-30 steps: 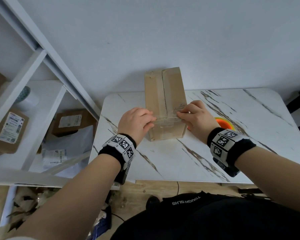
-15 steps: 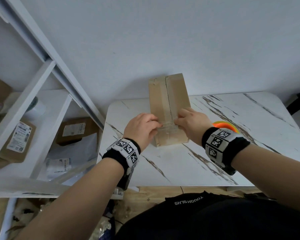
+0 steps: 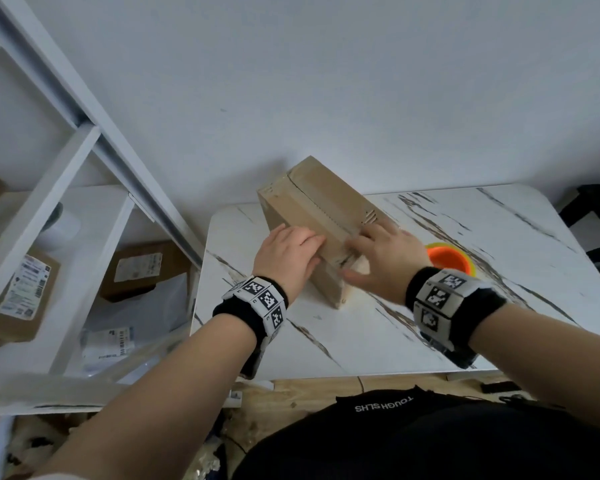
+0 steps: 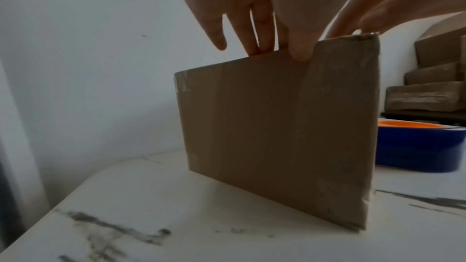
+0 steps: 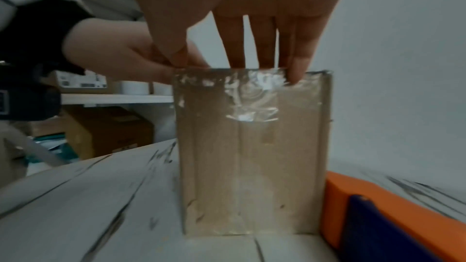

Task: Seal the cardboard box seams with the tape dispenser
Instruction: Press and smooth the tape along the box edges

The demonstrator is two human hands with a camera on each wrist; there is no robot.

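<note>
Box (image 3: 321, 223) stands on the counter (image 3: 430, 323), both hands' fingers flat, unclenched, grasping nothing: left hand (image 3: 286, 259), right hand (image 3: 383, 263) on the tape (image 5: 249, 95); tape is best rubbed firmly outward, dispenser (image 3: 449, 259) beside.

Brown cardboard box (image 3: 312, 216), orange-and-blue tape dispenser (image 3: 449, 259), white table (image 3: 378, 327) veined with dark marble streaks.

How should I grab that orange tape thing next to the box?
Probably from above. The tape dispenser lies flat on the table, right of the cardboard box, so only its orange top rim and blue outer wall are free. Wrap fingers over the rim on the far-right side, away from the box. Any handle is hidden, so check first.
</note>
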